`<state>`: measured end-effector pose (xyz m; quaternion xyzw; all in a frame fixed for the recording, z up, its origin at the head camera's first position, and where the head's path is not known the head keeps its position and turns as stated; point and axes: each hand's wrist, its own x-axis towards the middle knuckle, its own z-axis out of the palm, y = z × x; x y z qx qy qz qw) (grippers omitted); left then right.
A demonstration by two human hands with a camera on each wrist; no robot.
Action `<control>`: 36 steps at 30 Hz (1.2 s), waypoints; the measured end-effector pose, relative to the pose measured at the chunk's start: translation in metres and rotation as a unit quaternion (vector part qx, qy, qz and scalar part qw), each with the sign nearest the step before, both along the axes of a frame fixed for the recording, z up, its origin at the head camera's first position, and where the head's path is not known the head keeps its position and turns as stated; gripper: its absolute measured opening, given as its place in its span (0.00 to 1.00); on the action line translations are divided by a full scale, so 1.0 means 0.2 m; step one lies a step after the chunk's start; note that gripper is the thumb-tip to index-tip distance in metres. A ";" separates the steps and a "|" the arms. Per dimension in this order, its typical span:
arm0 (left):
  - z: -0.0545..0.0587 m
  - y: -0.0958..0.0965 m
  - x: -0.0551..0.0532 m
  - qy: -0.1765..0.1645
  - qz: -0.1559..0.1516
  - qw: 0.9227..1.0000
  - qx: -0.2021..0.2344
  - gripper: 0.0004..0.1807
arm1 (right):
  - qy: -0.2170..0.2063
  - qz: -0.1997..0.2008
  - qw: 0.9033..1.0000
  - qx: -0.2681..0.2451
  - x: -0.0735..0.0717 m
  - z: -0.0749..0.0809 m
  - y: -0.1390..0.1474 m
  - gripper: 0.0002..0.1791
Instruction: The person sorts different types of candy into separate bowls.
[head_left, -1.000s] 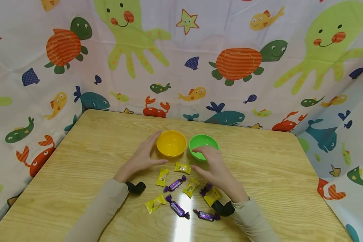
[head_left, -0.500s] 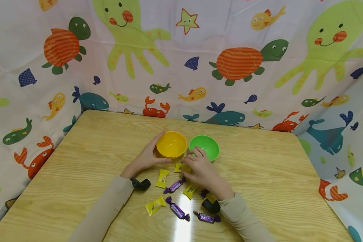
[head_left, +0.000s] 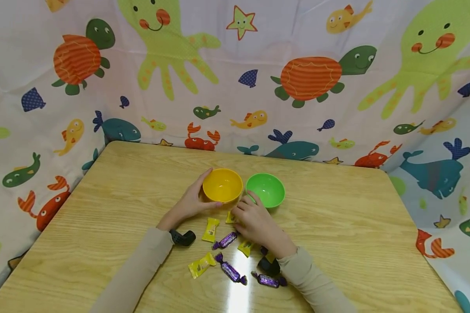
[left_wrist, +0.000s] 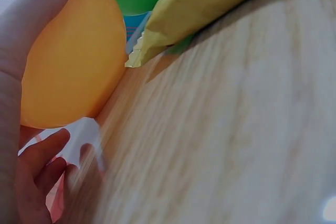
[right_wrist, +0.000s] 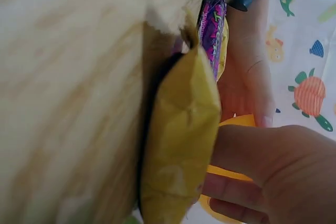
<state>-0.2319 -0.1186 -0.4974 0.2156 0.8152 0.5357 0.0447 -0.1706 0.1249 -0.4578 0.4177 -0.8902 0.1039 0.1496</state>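
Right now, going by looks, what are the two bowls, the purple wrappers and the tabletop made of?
Yellow bowl and green bowl: probably plastic, smooth and glossy, evenly coloured.
Purple wrappers: likely foil or metallised film, shiny, with twisted ends.
Tabletop: wood or wood-look laminate, showing grain and a bright reflection.

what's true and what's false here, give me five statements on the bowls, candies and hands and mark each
The left hand curves round the yellow bowl. True.
In the head view, the green bowl stands right of the yellow bowl. True.
Every candy is in a bowl. False: purple candies lie on the table.
The right hand is beside a yellow candy. True.
The yellow bowl is upside down. False: its open top faces up.
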 end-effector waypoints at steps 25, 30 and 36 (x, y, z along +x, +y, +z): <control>0.00 -0.01 -0.01 0.001 0.010 1.000 -0.012 0.60 | -0.034 0.010 0.994 -0.106 -0.13 0.39 0.02 0.11; -0.01 -0.01 -0.01 0.023 0.007 1.000 -0.015 0.59 | -0.066 0.013 0.992 -0.107 -0.20 0.44 -0.01 0.10; -0.01 -0.01 0.00 0.048 0.019 0.998 -0.047 0.59 | -0.121 0.002 0.989 -0.087 -0.31 0.35 -0.07 0.12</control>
